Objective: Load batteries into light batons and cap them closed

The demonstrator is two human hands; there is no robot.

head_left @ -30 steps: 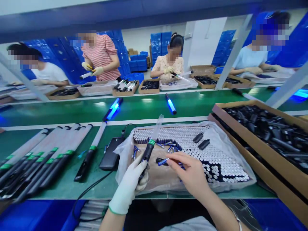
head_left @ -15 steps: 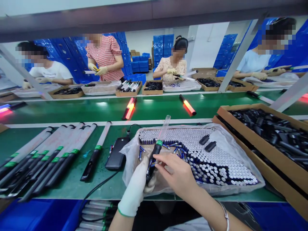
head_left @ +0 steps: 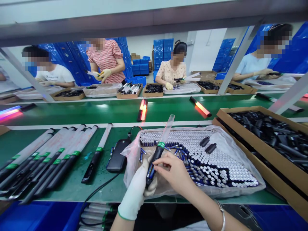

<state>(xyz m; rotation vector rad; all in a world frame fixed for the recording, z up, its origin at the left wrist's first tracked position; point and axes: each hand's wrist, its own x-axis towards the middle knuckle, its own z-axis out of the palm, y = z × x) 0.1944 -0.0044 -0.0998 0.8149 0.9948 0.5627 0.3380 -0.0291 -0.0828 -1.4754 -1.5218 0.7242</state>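
My left hand (head_left: 139,183), in a white glove, is wrapped round the black handle of a light baton (head_left: 161,144) with a clear tube and a green band. The baton is tilted, its tube pointing up and away. Blue batteries (head_left: 150,171) lie in the handle's open compartment. My bare right hand (head_left: 174,171) has its thumb and fingertips pressed at the compartment, touching a battery there; the fingertips partly hide it. Beneath both hands is a plastic-lined tray (head_left: 134,150) of batteries, many upright and some lying loose. Two black covers (head_left: 207,145) rest on the batteries.
Several batons (head_left: 60,157) lie at left, beside a black power bank (head_left: 117,155) with a cable. Cardboard boxes of black parts (head_left: 269,128) stand at right. Beyond, a green conveyor (head_left: 115,107) carries lit batons (head_left: 142,110). Several co-workers sit or stand across it.
The lit batons on the conveyor have moved right. My right fingers have shifted slightly over the handle, and batteries show more plainly in it. A co-worker's hand opposite has lowered to a tray.
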